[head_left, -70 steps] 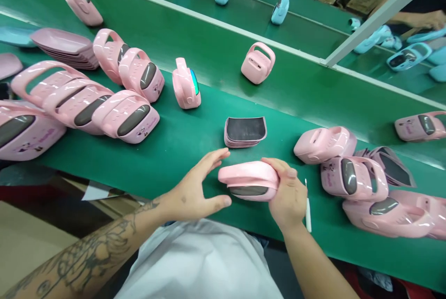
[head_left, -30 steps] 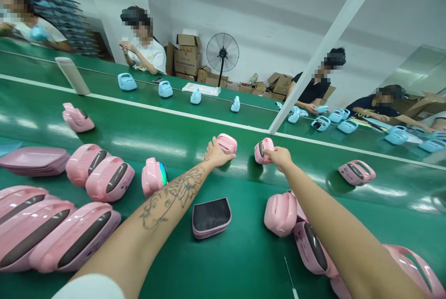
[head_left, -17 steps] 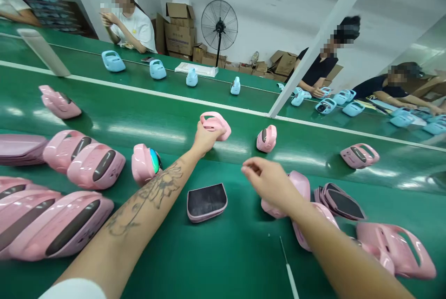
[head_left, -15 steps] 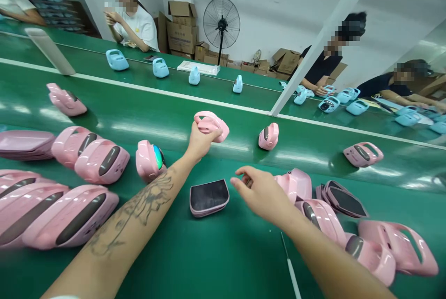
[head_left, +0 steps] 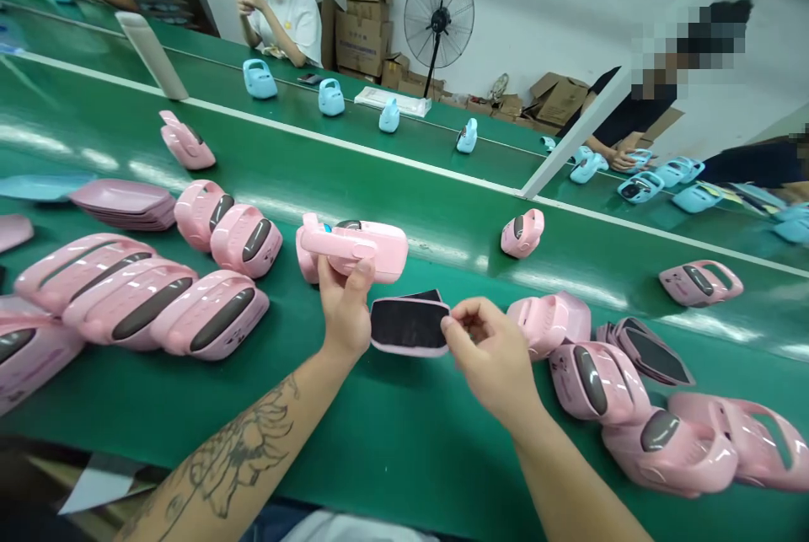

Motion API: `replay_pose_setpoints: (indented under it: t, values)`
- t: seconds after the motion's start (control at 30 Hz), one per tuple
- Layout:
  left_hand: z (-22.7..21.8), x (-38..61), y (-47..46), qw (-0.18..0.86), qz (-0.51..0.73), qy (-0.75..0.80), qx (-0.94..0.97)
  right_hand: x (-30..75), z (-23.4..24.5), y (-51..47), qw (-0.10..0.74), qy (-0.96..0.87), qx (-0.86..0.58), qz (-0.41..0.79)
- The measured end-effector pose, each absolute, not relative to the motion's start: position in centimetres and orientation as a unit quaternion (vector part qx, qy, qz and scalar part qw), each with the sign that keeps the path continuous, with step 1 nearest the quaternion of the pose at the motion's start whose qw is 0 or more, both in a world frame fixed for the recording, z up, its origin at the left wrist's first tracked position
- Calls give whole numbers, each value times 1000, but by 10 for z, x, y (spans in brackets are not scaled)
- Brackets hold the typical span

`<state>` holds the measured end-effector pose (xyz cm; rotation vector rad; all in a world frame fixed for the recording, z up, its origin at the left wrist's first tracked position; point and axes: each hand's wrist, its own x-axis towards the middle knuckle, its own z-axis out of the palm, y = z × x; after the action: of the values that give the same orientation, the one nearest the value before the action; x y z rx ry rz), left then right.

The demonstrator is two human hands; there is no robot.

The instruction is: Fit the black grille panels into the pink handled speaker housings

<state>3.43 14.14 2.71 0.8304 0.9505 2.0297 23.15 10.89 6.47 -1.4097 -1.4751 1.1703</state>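
My left hand (head_left: 345, 310) is closed on a pink plastic casing with a carrying handle (head_left: 379, 251), held tilted above the green table. To its right, my right hand (head_left: 493, 348) pinches the right end of a pink-rimmed black panel (head_left: 409, 326). The panel is raised, and its left end is close to my left hand. Behind it shows the dark corner of another panel (head_left: 431, 296). Part of another pink casing (head_left: 307, 262) stands behind the held one, mostly hidden.
More pink casings (head_left: 215, 314) stand at left, beside stacked pink panels (head_left: 130, 203). Others (head_left: 600, 382) stand at right with dark panels (head_left: 654, 352). Several pink casings stand along the belt (head_left: 442, 222). Beyond a white rail, co-workers (head_left: 287, 24) sit near blue casings (head_left: 259, 78).
My left hand has brought the pink casing nearer and turned it. My right hand, empty before, has taken hold of a black panel from the table. The view has shifted leftward.
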Motion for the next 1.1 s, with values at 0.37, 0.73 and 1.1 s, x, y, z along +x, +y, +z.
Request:
replay_pose_setpoints:
  t: [0.37,0.73,1.1]
  values:
    - [41,45,66,477,746,362,292,211,22,31,357,-326,-206,851]
    - [16,0,23,563,556,426,439,237,21,30,451,-335,-316,765]
    - [27,15,21,564,475,461,494,230,28,40,397,-448,-341,725]
